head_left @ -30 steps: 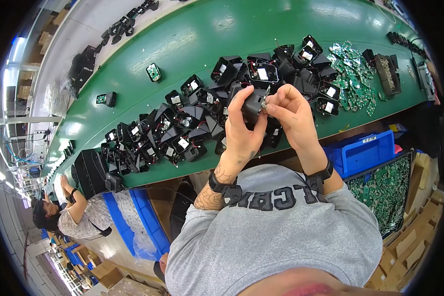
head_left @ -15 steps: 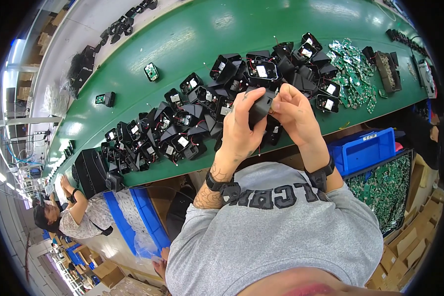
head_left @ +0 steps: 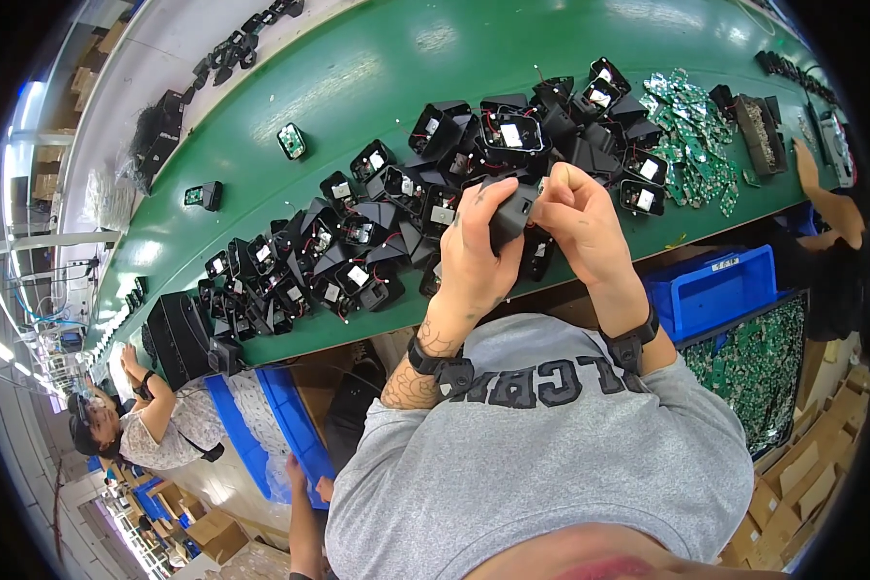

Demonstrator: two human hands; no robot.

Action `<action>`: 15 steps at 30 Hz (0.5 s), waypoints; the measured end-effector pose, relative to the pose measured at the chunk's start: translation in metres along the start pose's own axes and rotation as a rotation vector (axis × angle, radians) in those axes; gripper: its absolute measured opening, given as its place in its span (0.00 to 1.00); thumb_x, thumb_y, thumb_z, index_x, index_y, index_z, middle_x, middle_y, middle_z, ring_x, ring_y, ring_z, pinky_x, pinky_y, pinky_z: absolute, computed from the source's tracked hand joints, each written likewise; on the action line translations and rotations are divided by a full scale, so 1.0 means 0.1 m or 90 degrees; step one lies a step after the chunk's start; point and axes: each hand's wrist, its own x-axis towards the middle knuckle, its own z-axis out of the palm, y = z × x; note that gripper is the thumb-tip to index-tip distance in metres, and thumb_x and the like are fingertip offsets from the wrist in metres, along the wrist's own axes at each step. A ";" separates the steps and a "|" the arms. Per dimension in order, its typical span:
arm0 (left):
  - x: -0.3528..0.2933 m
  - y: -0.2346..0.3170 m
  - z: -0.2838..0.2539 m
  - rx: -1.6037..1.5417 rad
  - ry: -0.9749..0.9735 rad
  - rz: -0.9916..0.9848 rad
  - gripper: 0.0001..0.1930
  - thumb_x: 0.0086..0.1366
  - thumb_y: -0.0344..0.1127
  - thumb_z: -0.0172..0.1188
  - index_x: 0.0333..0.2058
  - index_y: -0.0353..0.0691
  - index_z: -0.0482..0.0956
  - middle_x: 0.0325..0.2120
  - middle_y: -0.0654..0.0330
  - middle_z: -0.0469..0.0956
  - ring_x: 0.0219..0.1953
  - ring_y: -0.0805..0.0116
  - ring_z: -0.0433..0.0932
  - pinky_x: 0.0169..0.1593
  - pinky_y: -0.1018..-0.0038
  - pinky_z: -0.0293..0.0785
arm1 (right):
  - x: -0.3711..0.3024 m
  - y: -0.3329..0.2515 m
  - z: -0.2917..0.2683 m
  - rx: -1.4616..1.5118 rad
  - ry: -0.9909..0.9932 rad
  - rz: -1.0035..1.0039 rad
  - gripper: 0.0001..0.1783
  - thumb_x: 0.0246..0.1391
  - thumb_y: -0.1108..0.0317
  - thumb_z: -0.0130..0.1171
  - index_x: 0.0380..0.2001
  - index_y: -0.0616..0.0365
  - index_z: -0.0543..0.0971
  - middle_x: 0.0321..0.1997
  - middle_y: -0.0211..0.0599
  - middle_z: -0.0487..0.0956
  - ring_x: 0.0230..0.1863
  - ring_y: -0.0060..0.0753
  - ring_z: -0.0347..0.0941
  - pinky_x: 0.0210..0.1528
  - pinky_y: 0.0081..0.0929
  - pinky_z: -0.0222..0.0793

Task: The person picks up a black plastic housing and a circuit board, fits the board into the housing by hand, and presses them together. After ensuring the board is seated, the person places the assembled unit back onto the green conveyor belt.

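My left hand (head_left: 476, 237) is closed around a black plastic housing (head_left: 512, 215), held tilted above the near edge of the green table. Against the housing's right side, my right hand (head_left: 578, 220) has its thumb and fingertips pinched together. Whatever is between those fingertips is too small and too covered to make out. Just beyond both hands lies a long heap of similar black housings (head_left: 358, 232), many with white parts and thin red wires inside.
Loose green circuit boards (head_left: 691, 145) are piled right of the heap, beside a narrow tray (head_left: 759, 135). A blue bin (head_left: 715, 295) stands below the table edge at right, near a box of boards (head_left: 754, 372). Other people's arms show at right (head_left: 826, 198) and lower left (head_left: 304, 517).
My hands stay at the housing, with the right fingers shifted slightly. At the far right a person's arm has come over the table. Another person's forearm now shows at lower left.
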 end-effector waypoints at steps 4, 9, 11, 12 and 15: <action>0.01 0.05 0.01 0.054 0.022 0.049 0.31 0.52 0.17 0.62 0.54 0.35 0.60 0.46 0.50 0.71 0.41 0.61 0.76 0.44 0.69 0.74 | -0.01 -0.04 0.10 0.008 0.028 0.035 0.16 0.48 0.80 0.57 0.24 0.51 0.61 0.27 0.27 0.72 0.32 0.21 0.70 0.39 0.22 0.67; -0.06 0.04 0.07 -0.027 0.068 -0.045 0.31 0.49 0.17 0.61 0.53 0.35 0.61 0.45 0.48 0.73 0.40 0.46 0.76 0.41 0.62 0.75 | 0.00 0.01 0.09 0.038 0.058 0.085 0.16 0.49 0.78 0.57 0.25 0.50 0.60 0.25 0.23 0.67 0.30 0.18 0.65 0.38 0.21 0.63; -0.08 0.05 0.06 -0.094 0.081 -0.103 0.30 0.50 0.17 0.61 0.53 0.35 0.62 0.45 0.48 0.73 0.40 0.46 0.76 0.41 0.62 0.75 | 0.00 0.02 0.10 0.007 0.032 0.065 0.16 0.49 0.78 0.58 0.25 0.49 0.60 0.25 0.23 0.67 0.30 0.18 0.65 0.38 0.21 0.63; -0.07 0.03 0.02 -0.010 0.038 -0.067 0.30 0.56 0.19 0.62 0.56 0.36 0.59 0.47 0.52 0.70 0.42 0.67 0.76 0.41 0.74 0.76 | 0.00 0.01 0.10 0.006 0.031 0.065 0.16 0.49 0.78 0.58 0.25 0.49 0.60 0.25 0.23 0.67 0.30 0.18 0.65 0.38 0.21 0.63; -0.02 0.03 -0.01 0.005 0.021 -0.032 0.31 0.56 0.19 0.62 0.56 0.36 0.59 0.47 0.52 0.70 0.42 0.67 0.76 0.41 0.75 0.76 | -0.01 0.00 0.10 0.014 0.032 0.062 0.17 0.48 0.78 0.58 0.24 0.49 0.60 0.24 0.24 0.67 0.30 0.18 0.64 0.38 0.21 0.63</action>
